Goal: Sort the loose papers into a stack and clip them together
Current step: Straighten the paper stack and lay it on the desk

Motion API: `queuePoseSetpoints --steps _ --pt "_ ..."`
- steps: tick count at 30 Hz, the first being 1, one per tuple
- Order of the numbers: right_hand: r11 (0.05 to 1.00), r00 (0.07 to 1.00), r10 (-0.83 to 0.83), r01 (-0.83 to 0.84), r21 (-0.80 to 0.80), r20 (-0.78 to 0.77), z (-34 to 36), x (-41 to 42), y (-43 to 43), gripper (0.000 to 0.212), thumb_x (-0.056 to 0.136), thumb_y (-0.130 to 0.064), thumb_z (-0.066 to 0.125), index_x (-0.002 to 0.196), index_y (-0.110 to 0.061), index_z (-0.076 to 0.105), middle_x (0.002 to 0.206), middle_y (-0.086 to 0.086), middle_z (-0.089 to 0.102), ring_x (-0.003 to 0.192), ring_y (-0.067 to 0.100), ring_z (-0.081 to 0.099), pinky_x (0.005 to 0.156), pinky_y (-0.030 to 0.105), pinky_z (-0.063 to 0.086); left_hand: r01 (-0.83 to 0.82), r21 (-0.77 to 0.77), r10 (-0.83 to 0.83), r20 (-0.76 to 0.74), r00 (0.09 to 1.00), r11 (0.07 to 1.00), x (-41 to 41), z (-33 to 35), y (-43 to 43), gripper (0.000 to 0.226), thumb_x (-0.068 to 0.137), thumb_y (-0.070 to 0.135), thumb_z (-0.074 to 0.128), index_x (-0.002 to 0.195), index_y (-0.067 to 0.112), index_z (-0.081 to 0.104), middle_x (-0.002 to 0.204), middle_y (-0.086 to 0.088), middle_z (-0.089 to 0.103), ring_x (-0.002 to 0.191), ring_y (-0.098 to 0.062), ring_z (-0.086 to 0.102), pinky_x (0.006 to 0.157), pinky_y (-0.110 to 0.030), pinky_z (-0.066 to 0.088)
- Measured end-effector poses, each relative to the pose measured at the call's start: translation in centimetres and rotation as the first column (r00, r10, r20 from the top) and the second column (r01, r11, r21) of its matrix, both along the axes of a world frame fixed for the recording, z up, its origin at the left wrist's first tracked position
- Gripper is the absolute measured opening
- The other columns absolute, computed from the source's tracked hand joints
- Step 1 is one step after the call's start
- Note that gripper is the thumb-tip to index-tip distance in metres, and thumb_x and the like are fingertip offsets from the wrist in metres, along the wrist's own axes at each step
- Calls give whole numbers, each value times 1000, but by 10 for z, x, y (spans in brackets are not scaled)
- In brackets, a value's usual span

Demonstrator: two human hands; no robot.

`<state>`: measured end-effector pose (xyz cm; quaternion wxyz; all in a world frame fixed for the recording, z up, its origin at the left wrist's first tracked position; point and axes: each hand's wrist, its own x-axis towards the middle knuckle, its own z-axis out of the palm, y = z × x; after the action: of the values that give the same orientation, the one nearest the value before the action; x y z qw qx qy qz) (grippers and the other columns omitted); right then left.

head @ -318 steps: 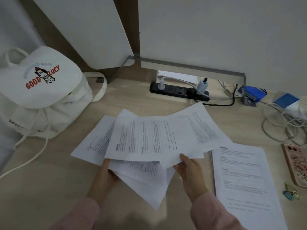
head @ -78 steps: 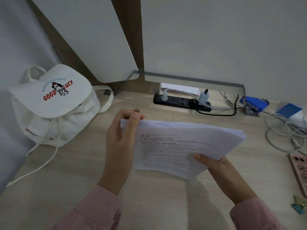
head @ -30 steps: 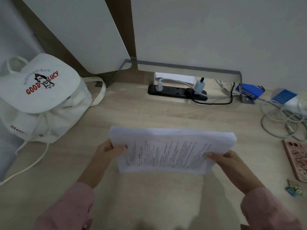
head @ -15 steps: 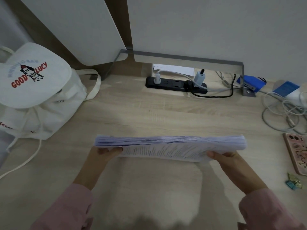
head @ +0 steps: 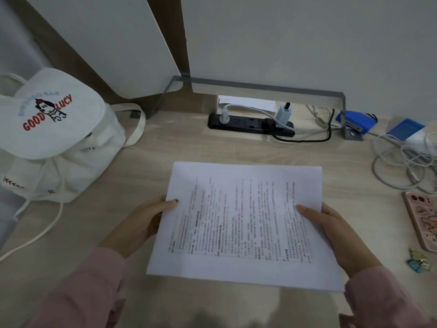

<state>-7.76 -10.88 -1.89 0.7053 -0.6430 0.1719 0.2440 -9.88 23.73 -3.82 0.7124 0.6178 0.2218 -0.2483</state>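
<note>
The stack of printed papers (head: 243,223) is squared up and turned flat, its printed face up, over the middle of the wooden desk. My left hand (head: 139,223) grips its left edge with the thumb on top. Opposite it, my right hand (head: 335,235) grips the right edge the same way. Small binder clips (head: 418,261), green and blue, lie on the desk just right of my right wrist, apart from the stack.
A white drawstring backpack (head: 54,138) sits at the left. A black power strip (head: 250,125) with plugs lies at the back. Tangled cables (head: 402,162) and a blue stapler (head: 357,121) are at the back right, a pink phone (head: 423,223) at the right edge.
The loose sheets were gathered into one stack and stood on its long edge on the desk. The stack has now tipped back down flat, printed face up, still held by both hands.
</note>
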Motion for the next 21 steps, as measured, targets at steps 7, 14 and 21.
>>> queuePoseSetpoints --steps 7,14,21 --pt "941 967 -234 250 226 -96 -27 -13 26 40 86 -9 53 125 -12 56 119 15 66 106 36 63 80 45 57 -428 -261 426 -67 902 865 0 -12 -15 22 91 15 51 108 10 64 105 -6 72 91 -15 70 70 -27 59" --pt "917 973 -191 223 332 -126 -39 -33 55 48 77 5 56 125 -6 54 121 13 65 109 30 63 87 41 55 -652 -99 649 -60 758 752 23 -12 -58 35 91 19 56 126 13 56 122 -5 62 106 -22 60 91 -38 49" --pt "986 998 65 -61 156 -22 -4 -23 8 72 50 -27 86 115 -6 64 117 13 67 106 27 65 84 35 56 -343 -137 368 428 826 929 20 37 -46 33 92 24 52 125 28 56 121 11 66 113 -11 61 92 -32 50"
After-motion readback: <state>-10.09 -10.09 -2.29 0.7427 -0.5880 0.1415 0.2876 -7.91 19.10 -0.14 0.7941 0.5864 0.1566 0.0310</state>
